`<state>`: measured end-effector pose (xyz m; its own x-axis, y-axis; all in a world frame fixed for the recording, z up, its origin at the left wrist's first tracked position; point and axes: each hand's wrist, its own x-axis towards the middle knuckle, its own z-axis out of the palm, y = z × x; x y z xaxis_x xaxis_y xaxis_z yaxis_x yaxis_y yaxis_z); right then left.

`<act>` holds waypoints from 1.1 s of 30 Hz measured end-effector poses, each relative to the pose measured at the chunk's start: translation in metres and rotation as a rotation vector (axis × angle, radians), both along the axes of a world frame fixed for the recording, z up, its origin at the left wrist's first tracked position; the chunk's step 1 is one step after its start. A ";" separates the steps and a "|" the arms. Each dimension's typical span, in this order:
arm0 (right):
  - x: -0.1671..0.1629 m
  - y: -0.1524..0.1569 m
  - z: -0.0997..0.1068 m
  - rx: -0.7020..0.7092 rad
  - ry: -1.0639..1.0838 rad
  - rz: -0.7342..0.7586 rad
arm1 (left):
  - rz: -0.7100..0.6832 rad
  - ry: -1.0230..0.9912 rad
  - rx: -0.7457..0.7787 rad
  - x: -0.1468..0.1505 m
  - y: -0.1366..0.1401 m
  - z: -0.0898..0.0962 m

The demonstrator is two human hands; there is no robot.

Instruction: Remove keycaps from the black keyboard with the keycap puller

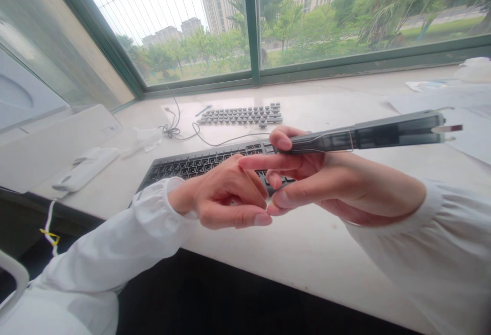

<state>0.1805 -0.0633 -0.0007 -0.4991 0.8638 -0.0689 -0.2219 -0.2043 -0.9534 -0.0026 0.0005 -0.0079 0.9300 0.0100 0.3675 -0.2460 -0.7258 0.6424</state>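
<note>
A long black keyboard with bare square key sockets lies on a pale, smooth worktop. Above the keyboard, the right hand has its grip wrapped around a slim, dark translucent tool; the left hand curls against the right fingers, and I cannot tell whether its grip has hold of anything. Beyond the keyboard sit rows of black keycaps, then a green-framed window; left of it, a white plastic device.
</note>
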 end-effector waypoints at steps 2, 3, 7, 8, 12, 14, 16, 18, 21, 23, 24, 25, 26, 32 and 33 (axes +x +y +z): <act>0.000 0.000 0.001 -0.002 0.002 0.009 | 0.004 0.003 0.004 0.000 0.000 0.000; 0.000 0.000 0.001 -0.003 -0.001 0.014 | 0.005 0.003 0.004 0.000 0.000 0.000; -0.001 -0.001 0.002 -0.006 -0.003 0.027 | 0.003 0.017 0.013 0.000 0.000 0.001; -0.001 -0.001 0.003 -0.008 0.003 0.029 | 0.003 0.022 0.015 0.000 0.000 0.001; -0.001 -0.001 0.003 -0.023 0.025 0.031 | 0.017 0.022 0.014 -0.001 0.000 0.001; -0.001 -0.001 0.003 -0.034 0.042 0.038 | 0.014 0.015 0.014 -0.001 0.000 0.000; -0.001 -0.001 0.003 -0.040 0.059 0.046 | 0.007 0.022 0.010 -0.002 0.001 -0.001; -0.001 -0.001 0.003 -0.037 0.065 0.054 | -0.002 0.040 -0.005 -0.003 0.001 -0.001; -0.001 -0.001 0.002 -0.029 0.067 0.068 | -0.005 0.057 -0.036 -0.004 0.001 -0.001; 0.000 -0.001 0.000 -0.027 0.074 0.081 | 0.004 0.059 -0.056 -0.004 0.001 -0.001; 0.000 0.000 0.000 -0.027 0.078 0.086 | 0.007 0.061 -0.064 -0.004 0.000 0.000; 0.000 0.000 0.000 -0.027 0.081 0.090 | 0.007 0.063 -0.071 -0.004 0.000 0.000; 0.000 0.000 -0.001 -0.028 0.084 0.094 | 0.004 0.066 -0.075 -0.004 0.000 0.001; 0.000 0.000 -0.001 -0.028 0.098 0.098 | -0.012 0.080 -0.069 -0.004 0.001 0.003; 0.000 0.000 -0.001 -0.026 0.094 0.095 | -0.015 0.079 -0.068 -0.004 0.002 0.002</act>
<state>0.1805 -0.0630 -0.0014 -0.5835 0.8111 -0.0397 -0.2887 -0.2529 -0.9234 -0.0062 0.0021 -0.0056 0.9561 0.0179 0.2924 -0.2037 -0.6767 0.7075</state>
